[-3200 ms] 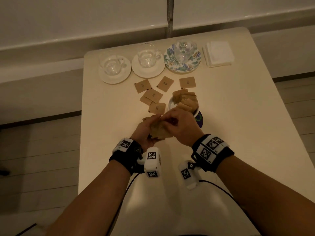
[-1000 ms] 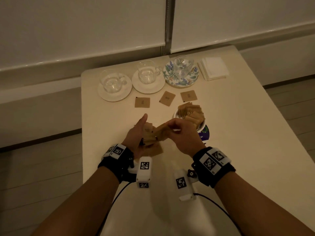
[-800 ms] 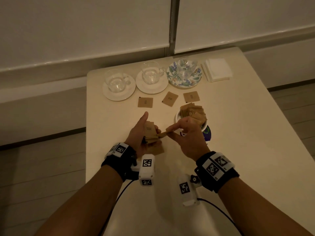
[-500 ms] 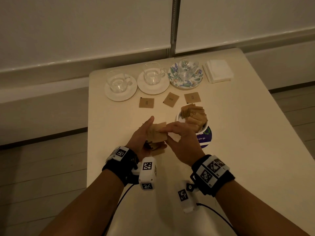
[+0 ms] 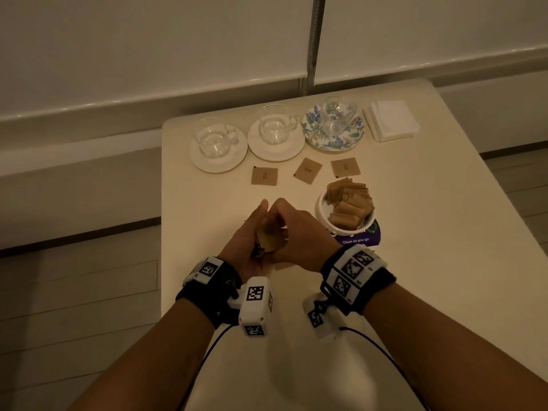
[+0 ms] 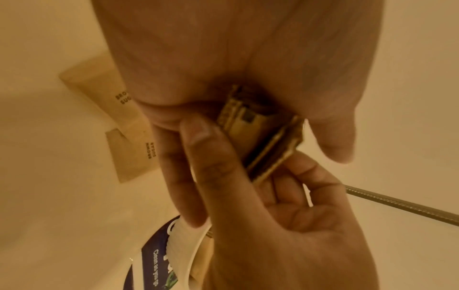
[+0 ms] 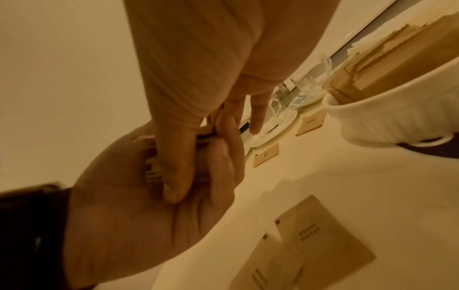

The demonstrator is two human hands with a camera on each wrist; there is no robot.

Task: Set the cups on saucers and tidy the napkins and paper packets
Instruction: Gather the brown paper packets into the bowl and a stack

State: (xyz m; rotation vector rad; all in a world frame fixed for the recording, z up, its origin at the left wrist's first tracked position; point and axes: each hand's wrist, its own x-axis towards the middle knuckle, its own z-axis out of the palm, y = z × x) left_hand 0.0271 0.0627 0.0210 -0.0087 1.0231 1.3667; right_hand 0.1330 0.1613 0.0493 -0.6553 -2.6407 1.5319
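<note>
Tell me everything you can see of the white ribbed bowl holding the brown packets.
The white ribbed ceramic-looking bowl stands upright on the cream table, right of both hands and untouched by them. It sits on a dark purple round coaster printed "Clean as you go". Brown paper packets fill it, standing on edge and rising above its rim.

Ahead of you, a cream table, pale roller blinds, a metal post, light plank floor, dim warm light.

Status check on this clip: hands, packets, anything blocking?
Left hand and right hand both grip the packet stack. Three loose packets on the table. White bowl nearly full; nothing blocking.
</note>
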